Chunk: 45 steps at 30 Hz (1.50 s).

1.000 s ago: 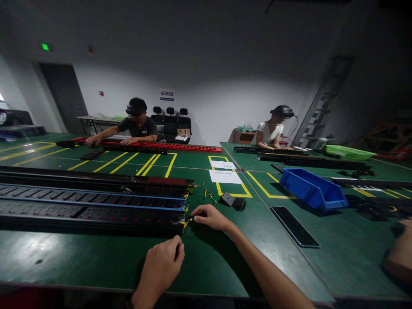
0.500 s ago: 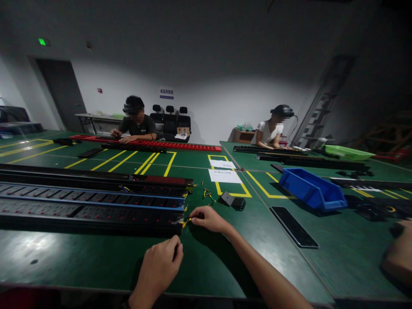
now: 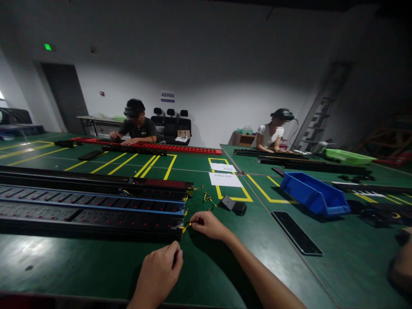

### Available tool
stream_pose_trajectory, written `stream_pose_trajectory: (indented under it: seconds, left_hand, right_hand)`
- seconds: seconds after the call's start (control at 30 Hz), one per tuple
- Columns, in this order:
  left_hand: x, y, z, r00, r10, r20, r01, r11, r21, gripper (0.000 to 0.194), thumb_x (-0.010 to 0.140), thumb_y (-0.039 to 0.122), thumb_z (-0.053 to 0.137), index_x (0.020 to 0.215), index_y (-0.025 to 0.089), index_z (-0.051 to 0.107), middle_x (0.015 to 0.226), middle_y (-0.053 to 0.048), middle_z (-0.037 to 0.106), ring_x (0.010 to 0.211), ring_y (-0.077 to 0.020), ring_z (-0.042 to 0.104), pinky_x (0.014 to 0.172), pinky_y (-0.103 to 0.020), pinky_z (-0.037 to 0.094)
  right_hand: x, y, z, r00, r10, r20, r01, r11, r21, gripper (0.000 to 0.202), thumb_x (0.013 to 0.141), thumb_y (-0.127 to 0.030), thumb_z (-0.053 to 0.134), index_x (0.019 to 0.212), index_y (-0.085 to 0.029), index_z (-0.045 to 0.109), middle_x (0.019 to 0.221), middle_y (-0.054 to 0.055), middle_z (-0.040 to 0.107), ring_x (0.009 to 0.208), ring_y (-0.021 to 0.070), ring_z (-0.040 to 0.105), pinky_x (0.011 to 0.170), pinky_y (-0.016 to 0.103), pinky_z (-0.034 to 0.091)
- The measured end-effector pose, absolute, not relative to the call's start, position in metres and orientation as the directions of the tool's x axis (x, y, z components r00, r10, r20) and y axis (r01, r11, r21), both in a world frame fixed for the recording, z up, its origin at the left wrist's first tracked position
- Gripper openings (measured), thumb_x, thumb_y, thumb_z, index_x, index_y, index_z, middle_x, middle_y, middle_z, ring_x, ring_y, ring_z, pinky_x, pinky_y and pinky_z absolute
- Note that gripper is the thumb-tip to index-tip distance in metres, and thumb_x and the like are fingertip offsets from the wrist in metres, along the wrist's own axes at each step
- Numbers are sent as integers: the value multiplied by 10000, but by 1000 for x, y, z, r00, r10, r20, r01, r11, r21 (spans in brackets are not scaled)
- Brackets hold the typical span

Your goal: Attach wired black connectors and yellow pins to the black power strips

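My right hand (image 3: 210, 224) pinches the end of a yellow wire (image 3: 185, 228) between thumb and forefinger. That wire comes out of the open right end of the nearest power strip (image 3: 119, 223), a long black bar with sockets and small red dots. My left hand (image 3: 158, 269) lies loosely closed on the table, just in front of the strip's end. No object shows in it, and its fingertips are hidden. Behind the nearest strip lies another similar strip (image 3: 106, 203), edged in blue. Small yellow-green wire pieces (image 3: 209, 198) lie beyond my right hand.
Two black blocks (image 3: 233, 205) sit right of the wire pieces. Further right are a phone (image 3: 296, 232) and a blue bin (image 3: 313, 195). Paper sheets (image 3: 225, 179) lie mid-table. Two people work across the table; another person's blurred arm (image 3: 402, 257) is at the right edge.
The view has tilted slightly, so the scene sits a little lower. My right hand keeps its pinch on the wire, and my left hand stays closed in nearly the same place.
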State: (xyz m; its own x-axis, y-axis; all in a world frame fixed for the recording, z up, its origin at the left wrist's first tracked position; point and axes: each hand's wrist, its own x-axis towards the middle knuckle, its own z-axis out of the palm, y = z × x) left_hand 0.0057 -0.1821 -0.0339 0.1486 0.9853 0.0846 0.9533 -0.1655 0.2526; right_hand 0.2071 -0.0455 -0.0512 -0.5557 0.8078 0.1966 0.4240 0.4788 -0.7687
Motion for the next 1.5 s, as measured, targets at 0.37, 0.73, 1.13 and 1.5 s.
stream_pose_trajectory:
  seconds: [0.37,0.73,1.13,1.5]
  left_hand:
    - [5,-183,-38,142,985,99,952,-163,258,224,1028,283,427,891,249,601,780,13,722,746,-193,706,616,-300,308]
    - [6,-181,-36,147,985,95,953,-167,254,228,1030,281,421,901,248,606,803,7,727,770,-208,713,630,-310,333]
    - [6,-182,-33,150,984,96,956,-170,240,238,1030,287,406,907,244,605,799,5,726,762,-196,710,623,-308,335]
    - [7,-183,-27,148,986,77,958,-162,238,248,1026,287,394,919,241,613,806,-7,734,764,-193,711,617,-288,352]
  right_hand:
    - [206,-49,-45,-556,808,196,445,489,-750,224,800,-70,623,935,-160,777,812,18,723,683,130,595,628,225,410]
    - [206,-49,-48,-554,806,208,446,498,-744,226,803,-68,617,932,-159,778,806,18,720,680,126,590,629,232,404]
    - [207,-47,-49,-569,796,207,466,520,-716,209,817,-88,624,939,-163,776,816,19,709,699,124,592,642,227,412]
    - [206,-48,-46,-568,797,206,485,526,-699,210,823,-91,620,939,-173,776,818,19,718,693,132,597,628,224,419]
